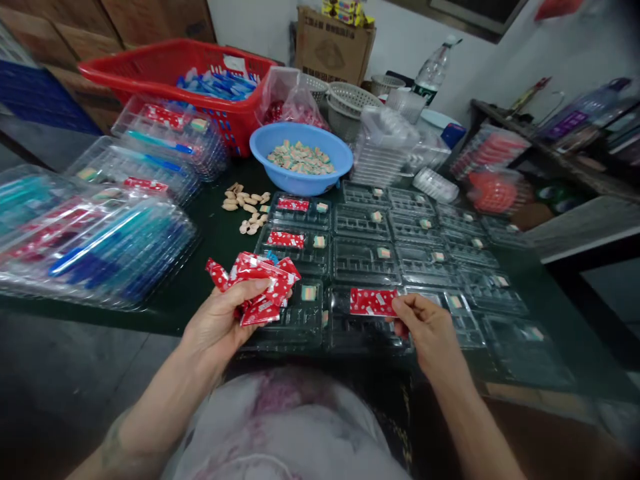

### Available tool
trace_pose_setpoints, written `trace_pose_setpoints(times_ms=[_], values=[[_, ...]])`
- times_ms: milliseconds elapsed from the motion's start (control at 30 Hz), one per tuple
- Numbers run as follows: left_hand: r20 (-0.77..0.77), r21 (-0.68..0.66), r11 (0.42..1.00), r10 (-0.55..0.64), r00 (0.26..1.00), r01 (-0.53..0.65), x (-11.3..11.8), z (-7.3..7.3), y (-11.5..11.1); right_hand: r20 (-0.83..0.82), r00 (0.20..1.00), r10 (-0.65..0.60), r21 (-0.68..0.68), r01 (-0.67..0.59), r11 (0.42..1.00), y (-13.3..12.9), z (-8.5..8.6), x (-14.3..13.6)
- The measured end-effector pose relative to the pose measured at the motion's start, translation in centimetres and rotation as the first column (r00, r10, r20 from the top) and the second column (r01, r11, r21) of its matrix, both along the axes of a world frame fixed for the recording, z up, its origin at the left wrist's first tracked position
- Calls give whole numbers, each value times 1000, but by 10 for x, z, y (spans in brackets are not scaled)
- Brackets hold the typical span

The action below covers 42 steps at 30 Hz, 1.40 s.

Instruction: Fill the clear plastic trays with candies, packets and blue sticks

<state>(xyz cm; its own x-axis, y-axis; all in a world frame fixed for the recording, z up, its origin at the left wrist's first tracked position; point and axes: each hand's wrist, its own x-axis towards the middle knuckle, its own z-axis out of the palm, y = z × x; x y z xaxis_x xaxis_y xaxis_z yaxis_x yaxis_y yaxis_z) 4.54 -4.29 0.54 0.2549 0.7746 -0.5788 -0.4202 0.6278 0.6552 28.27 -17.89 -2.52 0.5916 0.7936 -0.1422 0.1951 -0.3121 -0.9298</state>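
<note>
Several red patterned packets (265, 283) are bunched in my left hand (220, 320), its thumb pressed over them. Between the thumb and fingers of my right hand (425, 323) is the right end of one flat red packet (373, 301), which is over a clear compartment tray (345, 333) in the front row. Rows of clear trays (367, 260) cover the middle of the dark green table, many with a small pastel striped piece (384, 253) in a corner. Two trays behind my left hand also hold a red packet (286, 239) each.
Stacks of filled trays (120, 247) stand at the left, by a red basket (165, 80) of blue items. A blue bowl (300, 187) of striped pieces and loose peanuts (243, 199) are behind my left hand. Stacked empty trays (377, 150) stand behind the rows.
</note>
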Motion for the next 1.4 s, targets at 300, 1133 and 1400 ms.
trace_pose_setpoints(times_ms=[300, 1133, 1400], values=[[34, 88, 971, -224, 974, 221, 31, 2, -25, 497, 867, 29, -14, -25, 1000, 14, 5, -33], [17, 107, 955, -278, 960, 275, 37, -6, -18, -113, 992, -63, 168, 82, 982, 72, 0, 27], [29, 70, 954, -296, 955, 293, 42, -3, -21, 266, 953, -144, 59, 134, 989, 122, -15, 32]])
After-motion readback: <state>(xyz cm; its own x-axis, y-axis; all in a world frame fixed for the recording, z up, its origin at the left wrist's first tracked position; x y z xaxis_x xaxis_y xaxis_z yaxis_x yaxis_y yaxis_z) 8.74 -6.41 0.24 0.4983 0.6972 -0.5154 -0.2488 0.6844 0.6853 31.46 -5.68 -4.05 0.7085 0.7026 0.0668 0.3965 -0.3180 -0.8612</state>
